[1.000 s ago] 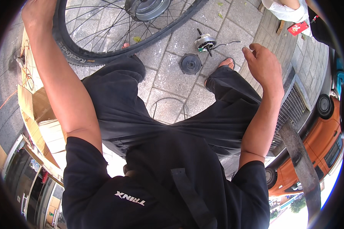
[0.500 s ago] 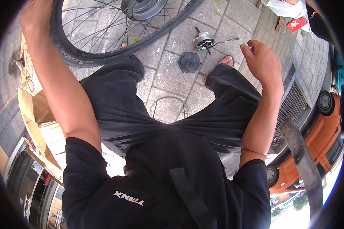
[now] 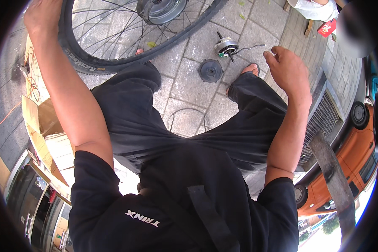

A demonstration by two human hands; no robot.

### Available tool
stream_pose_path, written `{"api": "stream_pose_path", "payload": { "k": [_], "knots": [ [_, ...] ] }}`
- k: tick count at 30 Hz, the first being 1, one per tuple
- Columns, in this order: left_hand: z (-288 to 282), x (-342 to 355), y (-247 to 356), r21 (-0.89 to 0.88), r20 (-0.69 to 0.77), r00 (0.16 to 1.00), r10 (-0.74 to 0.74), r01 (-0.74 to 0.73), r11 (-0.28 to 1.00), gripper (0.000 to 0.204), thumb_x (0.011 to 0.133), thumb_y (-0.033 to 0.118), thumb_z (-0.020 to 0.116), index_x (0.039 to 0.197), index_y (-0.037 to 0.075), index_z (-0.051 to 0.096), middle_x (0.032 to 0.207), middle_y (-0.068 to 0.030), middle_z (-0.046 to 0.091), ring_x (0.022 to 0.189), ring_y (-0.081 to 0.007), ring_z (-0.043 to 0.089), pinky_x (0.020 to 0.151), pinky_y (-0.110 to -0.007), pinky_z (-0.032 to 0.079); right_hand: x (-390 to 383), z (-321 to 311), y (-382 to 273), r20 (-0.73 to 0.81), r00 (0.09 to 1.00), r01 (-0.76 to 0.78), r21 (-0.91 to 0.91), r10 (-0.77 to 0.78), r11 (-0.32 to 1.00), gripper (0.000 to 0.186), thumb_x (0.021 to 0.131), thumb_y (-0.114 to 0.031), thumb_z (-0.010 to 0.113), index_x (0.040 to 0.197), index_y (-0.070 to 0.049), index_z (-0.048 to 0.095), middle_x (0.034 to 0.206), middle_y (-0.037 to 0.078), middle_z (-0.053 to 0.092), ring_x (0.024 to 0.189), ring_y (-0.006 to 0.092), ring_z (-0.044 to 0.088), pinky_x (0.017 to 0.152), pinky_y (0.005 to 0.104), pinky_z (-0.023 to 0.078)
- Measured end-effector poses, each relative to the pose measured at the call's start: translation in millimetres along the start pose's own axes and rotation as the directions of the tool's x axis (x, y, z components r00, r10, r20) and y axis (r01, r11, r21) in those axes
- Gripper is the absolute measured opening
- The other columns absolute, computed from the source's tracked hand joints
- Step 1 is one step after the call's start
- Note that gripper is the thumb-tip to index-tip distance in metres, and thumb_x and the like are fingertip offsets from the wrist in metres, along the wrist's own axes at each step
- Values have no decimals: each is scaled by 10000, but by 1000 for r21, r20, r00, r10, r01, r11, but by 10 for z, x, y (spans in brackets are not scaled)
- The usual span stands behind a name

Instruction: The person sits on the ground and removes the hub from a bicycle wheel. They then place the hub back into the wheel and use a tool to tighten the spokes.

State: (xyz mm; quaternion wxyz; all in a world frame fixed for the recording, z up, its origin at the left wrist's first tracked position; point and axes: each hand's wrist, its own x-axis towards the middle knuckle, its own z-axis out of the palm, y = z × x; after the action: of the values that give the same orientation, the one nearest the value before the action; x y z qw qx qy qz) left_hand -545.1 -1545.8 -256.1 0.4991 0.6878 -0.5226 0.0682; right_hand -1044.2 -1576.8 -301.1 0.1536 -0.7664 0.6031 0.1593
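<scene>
My left hand [image 3: 42, 19] is at the top left, beside the black tyre of a spoked wheel [image 3: 88, 63]. Its fingers run past the picture's edge, so their hold is hidden. The wheel has a large grey hub [image 3: 166, 11]. Over toward the right knee, my right hand [image 3: 289, 69] hovers with fingers loosely curled and the thumb near the index finger; its palm faces away from view. On the paving between my feet lie a round dark cover [image 3: 210, 70] and a silver motor core [image 3: 227, 47] with an axle and a cable.
A thin hoop-like wire or cable [image 3: 189, 110] lies between my legs. Cardboard boxes [image 3: 50, 122] stand at left. To the right are a metal grate [image 3: 323, 113] and an orange car [image 3: 344, 161]. Another person's white garment [image 3: 315, 9] and a red packet [image 3: 326, 27] show at top right.
The floor parts and wheel appear slightly farther right and lower. A blurred grey round shape has come in at the top right. Both hands keep nearly the same pose.
</scene>
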Motion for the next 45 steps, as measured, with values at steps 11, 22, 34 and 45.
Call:
{"api": "stream_pose_path", "payload": {
  "k": [11, 22, 34, 45],
  "knots": [
    [-192, -140, 270, 234, -46, 933, -357, 358, 904, 806, 904, 781, 764, 1256, 60, 840, 1158, -173, 827, 1104, -254, 756, 1031, -377, 551, -56, 11, -35, -95, 991, 100, 41, -96, 994, 369, 1038, -363, 662, 1054, -6, 753, 1068, 245, 765, 1038, 469, 731, 899, 562, 565],
    [-209, -121, 755, 332, 131, 866, -483, 421, 844, 860, 829, 767, 836, 1328, 68, 785, 1055, -144, 828, 1022, -295, 790, 944, -406, 592, -55, 98, 39, -64, 994, 92, 50, -89, 994, 365, 1006, -356, 695, 1046, 0, 763, 1105, 252, 764, 1036, 476, 729, 902, 565, 570],
    [-331, -183, 785, 370, 216, 893, -396, 300, 879, 822, 814, 662, 893, 1359, 65, 751, 1111, -128, 819, 1029, -298, 787, 936, -414, 589, 41, 114, -77, -101, 987, 133, 34, -129, 991, 410, 973, -356, 729, 1156, 2, 811, 999, 252, 795, 983, 446, 767, 893, 543, 590],
    [-453, -201, 719, 340, 224, 886, -406, 319, 885, 778, 807, 642, 893, 1329, 81, 764, 1181, -103, 810, 1074, -310, 774, 944, -419, 592, 61, 45, -323, -47, 988, 147, -19, -147, 989, 413, 986, -410, 694, 1111, -34, 810, 1050, 257, 789, 1043, 454, 755, 907, 546, 587]
  ]
}}
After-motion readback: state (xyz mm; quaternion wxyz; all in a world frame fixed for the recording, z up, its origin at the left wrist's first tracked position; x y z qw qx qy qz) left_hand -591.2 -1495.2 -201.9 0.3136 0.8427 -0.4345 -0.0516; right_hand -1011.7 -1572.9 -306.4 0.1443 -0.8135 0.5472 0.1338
